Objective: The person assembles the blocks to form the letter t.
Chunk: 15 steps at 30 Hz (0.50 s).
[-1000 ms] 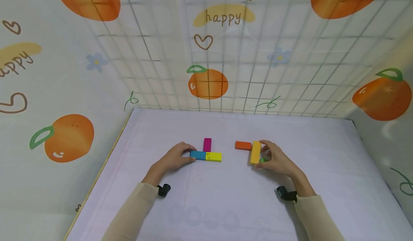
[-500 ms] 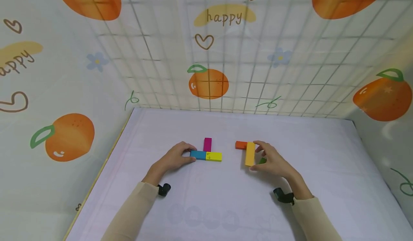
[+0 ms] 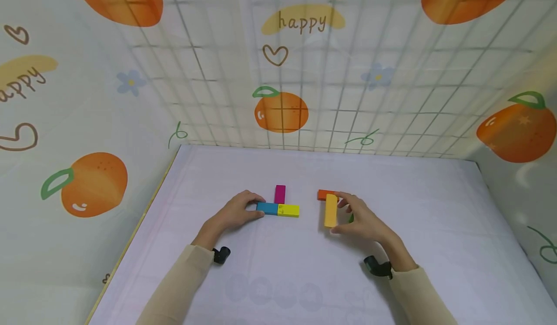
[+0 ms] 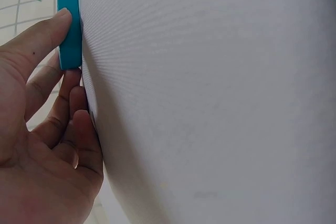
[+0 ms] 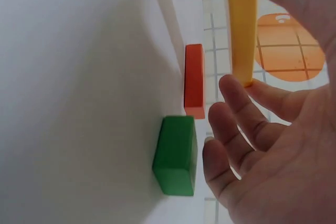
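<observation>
My left hand (image 3: 236,212) pinches the left end of a blue block (image 3: 267,209), which lies on the table end to end with a bright yellow block (image 3: 289,211). Behind them a magenta block (image 3: 280,194) stands crosswise to that row, its near end at the seam. Between thumb and fingertips my right hand (image 3: 366,222) holds an amber-yellow block (image 3: 330,212) by its two ends, raised off the table. That block partly covers an orange-red block (image 3: 322,195) in the head view. A green block (image 5: 176,153) lies under the right hand, showing plainly in the right wrist view.
The white table top (image 3: 278,267) meets a patterned cloth wall (image 3: 217,97) at the back, with cloth walls at the sides too. Black wrist cameras sit on both wrists, close to the sleeves.
My right hand has carried the amber-yellow block leftward and slightly nearer, from beside the orange-red block to in front of it. The left hand has stayed on the blue block.
</observation>
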Tool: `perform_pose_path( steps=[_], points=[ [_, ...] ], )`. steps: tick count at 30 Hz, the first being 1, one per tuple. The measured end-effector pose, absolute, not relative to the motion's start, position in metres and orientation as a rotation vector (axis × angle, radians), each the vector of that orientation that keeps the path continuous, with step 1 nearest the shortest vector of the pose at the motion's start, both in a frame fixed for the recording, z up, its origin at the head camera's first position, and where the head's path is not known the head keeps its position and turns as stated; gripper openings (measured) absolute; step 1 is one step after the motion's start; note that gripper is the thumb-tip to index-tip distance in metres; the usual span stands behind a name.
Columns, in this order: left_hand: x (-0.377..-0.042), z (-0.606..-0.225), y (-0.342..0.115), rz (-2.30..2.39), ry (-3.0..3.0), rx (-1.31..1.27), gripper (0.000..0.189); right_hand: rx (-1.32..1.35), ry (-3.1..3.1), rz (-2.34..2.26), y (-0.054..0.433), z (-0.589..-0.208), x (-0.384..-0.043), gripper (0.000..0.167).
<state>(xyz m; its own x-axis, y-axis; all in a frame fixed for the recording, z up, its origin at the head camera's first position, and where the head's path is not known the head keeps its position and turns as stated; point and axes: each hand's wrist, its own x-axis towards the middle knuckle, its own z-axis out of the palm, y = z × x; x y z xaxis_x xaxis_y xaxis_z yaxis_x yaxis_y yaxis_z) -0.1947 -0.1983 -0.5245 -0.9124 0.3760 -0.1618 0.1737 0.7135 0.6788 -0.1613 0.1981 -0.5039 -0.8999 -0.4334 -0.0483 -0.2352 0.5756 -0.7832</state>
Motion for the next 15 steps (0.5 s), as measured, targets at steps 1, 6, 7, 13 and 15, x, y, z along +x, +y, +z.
perform_pose_path(
  steps=[1,6,7,13,15],
  points=[
    [-0.195,-0.524,-0.198,1.001,2.633,0.433,0.033,-0.563,2.568,-1.233,0.197,-0.503,-0.161,0.097],
    [-0.194,-0.524,-0.198,0.997,2.638,0.434,0.033,-0.602,2.554,-1.263,0.191,-0.503,-0.158,0.096],
    [-0.194,-0.524,-0.198,0.995,2.640,0.435,0.033,-0.612,2.551,-1.266,0.190,-0.503,-0.158,0.094],
    [-0.192,-0.522,-0.197,1.003,2.639,0.426,0.033,-0.653,2.538,-1.264,0.179,-0.504,-0.157,0.089],
    [-0.193,-0.522,-0.197,1.010,2.635,0.426,0.033,-0.663,2.529,-1.268,0.174,-0.504,-0.157,0.090]
  ],
)
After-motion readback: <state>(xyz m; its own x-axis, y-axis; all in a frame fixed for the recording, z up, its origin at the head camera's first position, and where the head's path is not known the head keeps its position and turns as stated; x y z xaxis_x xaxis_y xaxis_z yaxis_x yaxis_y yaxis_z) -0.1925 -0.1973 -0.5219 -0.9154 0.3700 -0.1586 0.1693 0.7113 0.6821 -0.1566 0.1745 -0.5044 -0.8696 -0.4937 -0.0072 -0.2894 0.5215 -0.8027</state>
